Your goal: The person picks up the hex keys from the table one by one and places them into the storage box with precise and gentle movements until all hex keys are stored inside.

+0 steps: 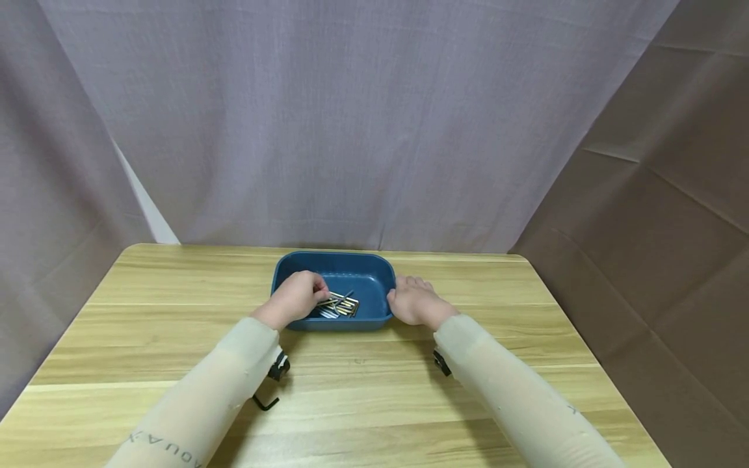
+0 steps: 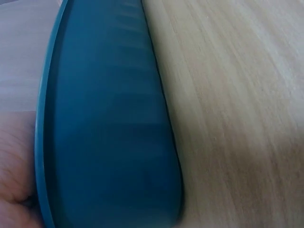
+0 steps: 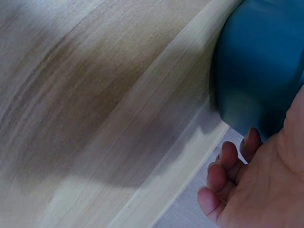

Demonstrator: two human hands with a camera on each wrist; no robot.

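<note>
The blue tray (image 1: 374, 276) sits at the far-middle of the wooden table (image 1: 146, 312), and everything else is placed relative to it. Inside it, toward the near-left of its floor, lies a loose bunch of thin metal pins (image 1: 341, 305), silver w/ some gold-coloured ones, crossing each other at angles; too small to say exactly what they are. The left hand (image 1: 295, 296) reaches over the tray's near-left rim w/ fingers curled down onto the left end of that bunch, seemingly pinching a piece or two, though which piece and how firmly I cannot tell. The left wrist view gives only the tray's outer wall (image 2: 109, 123) and a bit of palm, no fingertips. The right hand (image 1: 412, 299) rests against the tray's right outer wall, fingers relaxed and laid along it, gripping nothing; the right wrist view shows loosely bent fingers (image 3: 223, 171) beside the blue wall (image 3: 261, 61). Risks, as I judge them: the pins are tangled, so lifting one may drag neighbours along and drop them back or over the rim onto the table. A thin smooth pin may also slip from a shallow pinch. The tray looks light, and the right hand only leans on it, so a pull by the left could slide it away from the right hand. Grey drapes (image 1: 351, 117) hang behind the tray.
</note>
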